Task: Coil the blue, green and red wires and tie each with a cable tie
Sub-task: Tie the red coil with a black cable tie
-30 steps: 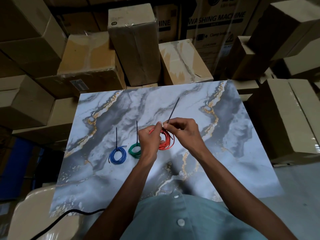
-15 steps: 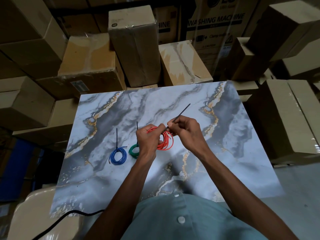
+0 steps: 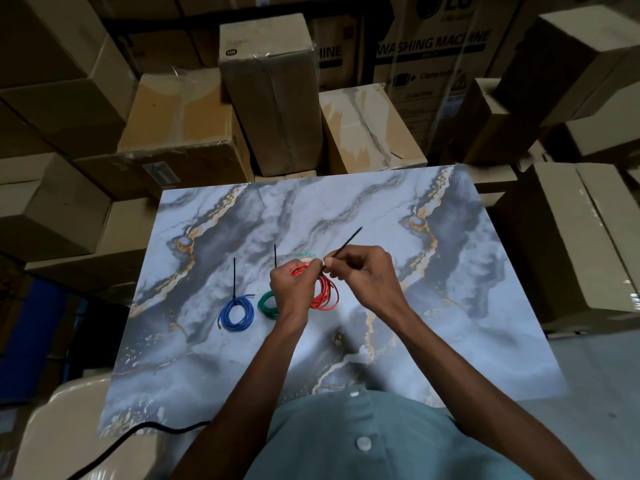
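On the marble-patterned table point(image 3: 450, 306) lies a blue wire coil point(image 3: 236, 312), bound by a black cable tie whose tail points away from me. Right of it sits a green wire coil point(image 3: 266, 304), partly hidden by my left hand, with its own black tie tail sticking up. My left hand point(image 3: 294, 289) grips the top of the red wire coil point(image 3: 323, 294), held just above the table. My right hand point(image 3: 363, 275) pinches the black cable tie point(image 3: 344, 242) of the red coil; its tail slants up and to the right.
Cardboard boxes point(image 3: 273, 95) are stacked behind and on both sides of the table. A small roll of tape point(image 3: 306, 257) lies just behind my hands. A black cable point(image 3: 145, 429) runs off the table's near left corner, beside a beige chair point(image 3: 59, 441).
My right hand has drawn the tie's tail to the right, tipping it from nearly upright to a lower slant. The red coil stays in my left hand.
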